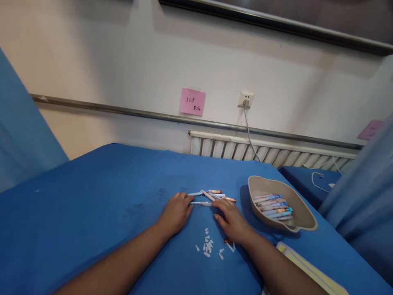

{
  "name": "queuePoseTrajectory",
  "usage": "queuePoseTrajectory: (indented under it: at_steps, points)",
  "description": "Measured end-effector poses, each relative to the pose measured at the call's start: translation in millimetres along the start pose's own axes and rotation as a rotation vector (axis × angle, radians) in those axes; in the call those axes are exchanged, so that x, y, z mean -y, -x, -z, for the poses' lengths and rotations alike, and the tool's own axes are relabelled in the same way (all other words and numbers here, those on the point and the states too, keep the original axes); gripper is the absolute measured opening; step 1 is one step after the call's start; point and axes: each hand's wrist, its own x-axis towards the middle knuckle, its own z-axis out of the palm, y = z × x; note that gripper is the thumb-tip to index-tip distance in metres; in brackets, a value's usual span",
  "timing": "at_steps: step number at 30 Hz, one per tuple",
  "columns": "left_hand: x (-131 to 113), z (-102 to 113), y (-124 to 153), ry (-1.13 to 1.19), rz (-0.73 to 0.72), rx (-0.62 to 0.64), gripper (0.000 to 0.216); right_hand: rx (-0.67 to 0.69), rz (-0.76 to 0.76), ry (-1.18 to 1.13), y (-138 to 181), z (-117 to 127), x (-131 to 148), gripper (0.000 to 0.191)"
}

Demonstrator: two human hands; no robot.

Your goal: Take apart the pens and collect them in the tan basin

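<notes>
My left hand (175, 215) has its fingers bent together over the left end of a slim white pen (201, 203). The fingertips of my right hand (232, 221) close on the pen's other end. Just beyond the fingers lies a loose group of pens, among them a light blue pen (195, 194) and an orange-ended pen (215, 191). Small white cone-shaped pieces (208, 247) are scattered on the blue cloth (101, 217) between my forearms. An orange piece (227, 241) and thin white pieces (231, 248) rest below my right palm.
A beige plastic basket (299, 205) holding several pens stands to the right. A yellow striped item (310, 268) lies by my right forearm. Beyond the cloth are a radiator (233, 149), a metal rail (138, 112) and a plugged socket (246, 100). Blue curtains (362, 196) hang at the sides.
</notes>
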Motion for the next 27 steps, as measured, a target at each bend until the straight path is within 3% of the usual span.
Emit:
queuePoseTrajectory:
  at_steps: [6,12,16,22,27]
  points:
    - [0.9,7.2,2.2,0.016,0.0,-0.003,0.018,-0.183,-0.231,-0.208,2.8,1.9,-13.2,0.018]
    - [0.1,7.1,2.7,0.07,-0.006,0.013,0.013,-0.209,-0.277,-0.296,1.1,-0.5,-20.0,0.017]
    - [1.1,6.3,3.7,0.095,-0.026,0.025,0.014,-0.121,-0.283,-0.362,2.5,0.6,-11.5,0.015]
    - [5.7,7.7,5.6,0.166,-0.057,0.037,0.014,0.255,-0.117,-0.333,10.2,22.6,5.3,0.029]
    - [3.5,7.8,7.1,0.164,-0.052,0.033,0.016,0.276,-0.011,-0.126,12.0,27.4,10.4,0.026]
